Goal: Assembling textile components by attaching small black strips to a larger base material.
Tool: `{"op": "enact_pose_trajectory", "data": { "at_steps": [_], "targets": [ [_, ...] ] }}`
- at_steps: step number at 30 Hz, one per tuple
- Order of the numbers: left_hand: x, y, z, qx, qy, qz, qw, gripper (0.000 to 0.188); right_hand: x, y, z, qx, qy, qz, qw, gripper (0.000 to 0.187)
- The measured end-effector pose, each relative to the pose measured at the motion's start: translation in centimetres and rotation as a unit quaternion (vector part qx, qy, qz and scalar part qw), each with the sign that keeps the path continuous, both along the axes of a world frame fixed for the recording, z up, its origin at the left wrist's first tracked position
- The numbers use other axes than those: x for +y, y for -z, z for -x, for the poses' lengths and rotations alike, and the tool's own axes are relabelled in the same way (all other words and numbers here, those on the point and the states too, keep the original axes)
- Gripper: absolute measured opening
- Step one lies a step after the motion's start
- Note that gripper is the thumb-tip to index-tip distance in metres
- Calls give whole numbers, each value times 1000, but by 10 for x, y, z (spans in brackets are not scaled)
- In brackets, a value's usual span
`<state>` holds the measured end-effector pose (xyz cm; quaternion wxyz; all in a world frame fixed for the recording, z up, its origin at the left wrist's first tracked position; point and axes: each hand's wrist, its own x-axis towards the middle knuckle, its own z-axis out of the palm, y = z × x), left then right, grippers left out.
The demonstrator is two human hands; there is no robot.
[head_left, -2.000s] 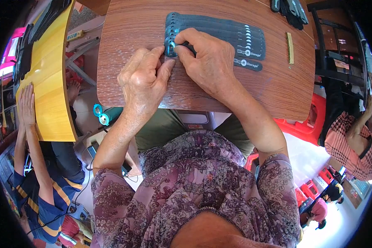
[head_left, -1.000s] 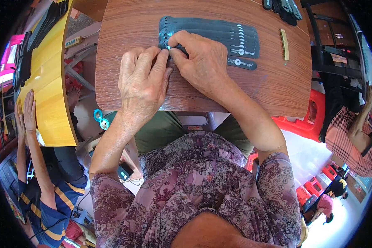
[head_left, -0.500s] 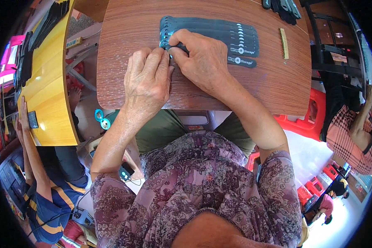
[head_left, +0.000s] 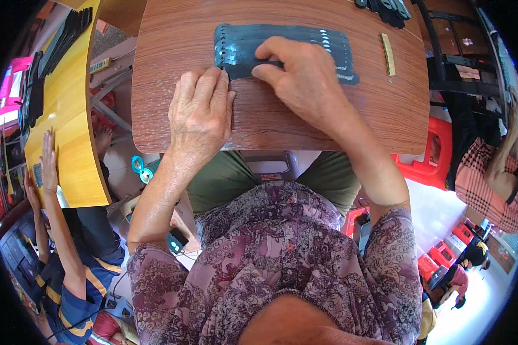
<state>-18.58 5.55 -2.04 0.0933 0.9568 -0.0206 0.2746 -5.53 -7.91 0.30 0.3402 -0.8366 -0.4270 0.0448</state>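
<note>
Brown wood-grain table (head_left: 172, 52), with a row of flat, overlapping, black fabric-like straps (head_left: 244, 49) under two bare hands.
The row lies across the table top; the step appears to be squaring up the strap nearest the person. The left hand (head_left: 201, 103) has its fingers pressed together, tips at that strap's left end; any grip beneath is hidden. The right hand (head_left: 302, 66) curls thumb and forefinger at the near edge, dark material between them, though I cannot tell whether they pinch it tight. To do this well, anchor the end with the left fingertips and draw the right lightly along the length, keeping the overlap even and the small rounded tips (head_left: 219, 41) at the left in one line.
</note>
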Motion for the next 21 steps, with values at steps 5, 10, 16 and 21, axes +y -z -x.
{"op": "enact_pose_trajectory", "data": {
  "at_steps": [5, 10, 16, 21],
  "targets": [
    [0, -1, -1, -6, 5, -3, 1000, 30, -34, -11, -16, 34, 46, 23, 998, 17],
    [0, -1, -2, -12, 12, -11, 1000, 32, -66, -11, -26, 58, 78, 11, 995, 16],
    [-3, -1, -5, 1, 16, -18, 1000, 41, -92, 0, -38, 127, 116, -35, 984, 15],
    [-6, -2, -5, 7, 4, -38, 999, 34, -99, 5, -40, 197, 143, -58, 968, 16]
  ]
}}
